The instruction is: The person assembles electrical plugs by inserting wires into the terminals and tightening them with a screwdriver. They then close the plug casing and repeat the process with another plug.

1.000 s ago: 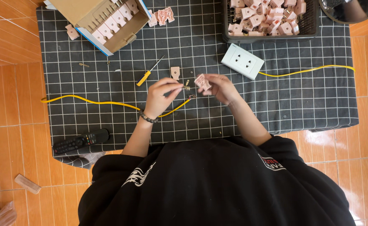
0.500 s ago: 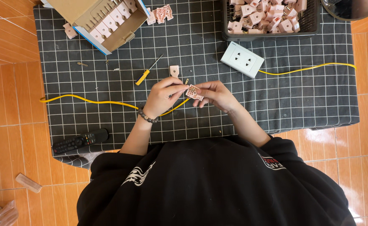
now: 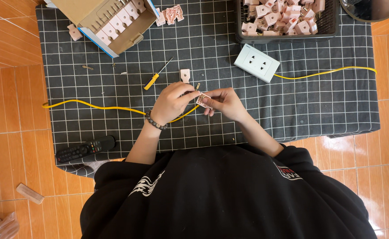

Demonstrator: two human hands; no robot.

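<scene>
Both hands meet over the middle of a dark grid-patterned mat (image 3: 318, 102) spread on an orange tiled floor (image 3: 8, 110). The right hand (image 3: 224, 102) is closed around a small pink plug piece (image 3: 203, 100), pinched between thumb and fingertips; the piece is pale pink, blocky, with small metal parts showing on its face, too small to make out further. The left hand (image 3: 171, 102), with a beaded bracelet (image 3: 155, 122) at the wrist, has its fingers curled and drawn together, tips pressed against the same piece; a small brass prong (image 3: 198, 86) sticks up just above the fingertips, and I cannot tell which hand grips it. A yellow cable (image 3: 92, 106) runs across the mat from the left and passes under the left hand, reaching toward the piece. Just beyond the hands lies another pink plug part (image 3: 185, 75), loose on the mat, and near it a yellow-handled screwdriver (image 3: 157, 74). Further back right, a white wall socket plate (image 3: 256, 63) sits with a second stretch of yellow cable leading off to the right. A black basket (image 3: 286, 35) at the far edge holds a heap of the same pink parts; a cardboard box (image 3: 110, 20) at the far left holds rows of them. A black remote control (image 3: 85, 149) lies at the mat's near left edge.
</scene>
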